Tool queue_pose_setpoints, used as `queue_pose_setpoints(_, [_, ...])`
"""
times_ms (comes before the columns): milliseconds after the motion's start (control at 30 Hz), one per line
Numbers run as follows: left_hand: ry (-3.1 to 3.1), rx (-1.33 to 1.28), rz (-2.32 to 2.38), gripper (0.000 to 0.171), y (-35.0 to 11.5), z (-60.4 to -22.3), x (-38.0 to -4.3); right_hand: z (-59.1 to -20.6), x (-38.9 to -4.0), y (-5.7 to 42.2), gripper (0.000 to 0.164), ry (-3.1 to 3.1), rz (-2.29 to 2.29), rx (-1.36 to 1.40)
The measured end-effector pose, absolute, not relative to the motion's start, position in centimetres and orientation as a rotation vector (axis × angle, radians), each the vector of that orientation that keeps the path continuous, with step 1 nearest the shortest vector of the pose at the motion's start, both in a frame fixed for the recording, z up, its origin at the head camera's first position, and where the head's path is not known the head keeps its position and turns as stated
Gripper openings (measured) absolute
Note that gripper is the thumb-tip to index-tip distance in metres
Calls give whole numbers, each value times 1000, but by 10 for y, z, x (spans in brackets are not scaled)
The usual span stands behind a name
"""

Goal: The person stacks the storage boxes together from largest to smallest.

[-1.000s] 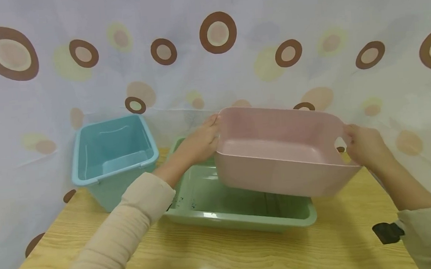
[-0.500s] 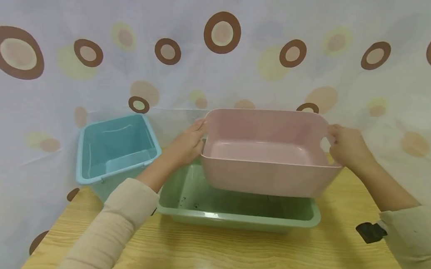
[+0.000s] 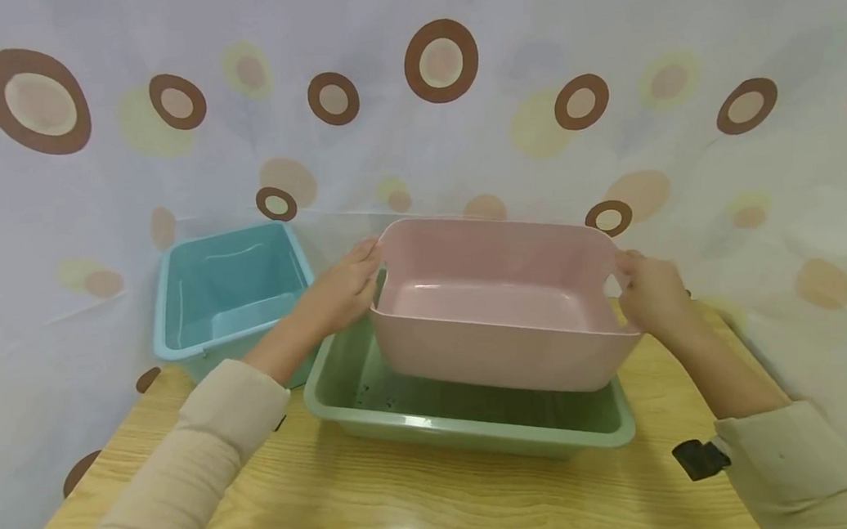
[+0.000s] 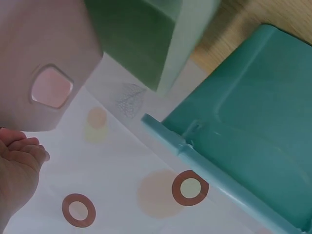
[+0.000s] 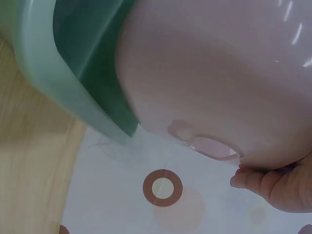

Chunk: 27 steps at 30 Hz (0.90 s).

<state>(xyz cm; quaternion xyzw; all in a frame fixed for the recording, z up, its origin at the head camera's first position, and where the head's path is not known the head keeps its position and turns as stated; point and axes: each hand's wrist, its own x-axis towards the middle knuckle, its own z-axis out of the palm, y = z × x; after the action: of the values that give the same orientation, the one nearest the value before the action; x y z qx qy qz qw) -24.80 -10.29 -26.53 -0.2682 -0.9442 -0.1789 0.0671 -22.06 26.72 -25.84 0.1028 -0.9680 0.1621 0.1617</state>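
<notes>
Both hands hold a pink plastic bin [image 3: 429, 346] by its short ends, tilted with its opening toward me. It overlaps the long green basin [image 3: 442, 431] beneath it in the head view. My left hand [image 3: 340, 293] grips the left end's rim beside a handle hole; in the left wrist view its curled fingers [image 4: 30, 146] lie at the bin's edge. On the opposite end, my right hand [image 3: 658, 297] grips the rim, its fingertips [image 5: 239, 180] close to the other handle hole in the right wrist view. Small dark specks show on the basin's floor.
A light-blue square bin [image 3: 230, 298] stands left of the basin, partly behind my left forearm. Everything rests on a wooden table [image 3: 382, 513]. Behind it hangs a pale curtain [image 3: 504, 152] printed with brown rings.
The pink bin and both hands have shifted left, bringing the bin more fully over the green basin. My left forearm now covers a bit less of the basin's left end.
</notes>
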Motion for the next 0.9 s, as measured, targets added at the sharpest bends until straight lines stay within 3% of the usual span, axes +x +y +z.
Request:
queue_pose_setpoints(133, [-2834, -817, -527, 49, -108, -268, -247, -262, -219, 260, 23, -2778, 481, 277])
queue_pose_setpoints(233, [-2822, -817, -527, 48, -112, -270, -246, -265, -217, 255, 40, -2783, 497, 268])
queue_pose_setpoints(433, [-2846, -802, -510, 48, -116, -277, -247, -276, -215, 250, 17, -2720, 527, 286])
queue_pose_setpoints(733, [-2880, -813, -483, 48, -120, -289, -243, -295, -215, 244, 17, -2683, 554, 277])
queue_pose_setpoints(900, [-2890, -797, -482, 47, -124, -296, -241, -299, -214, 240, 28, -2686, 567, 284])
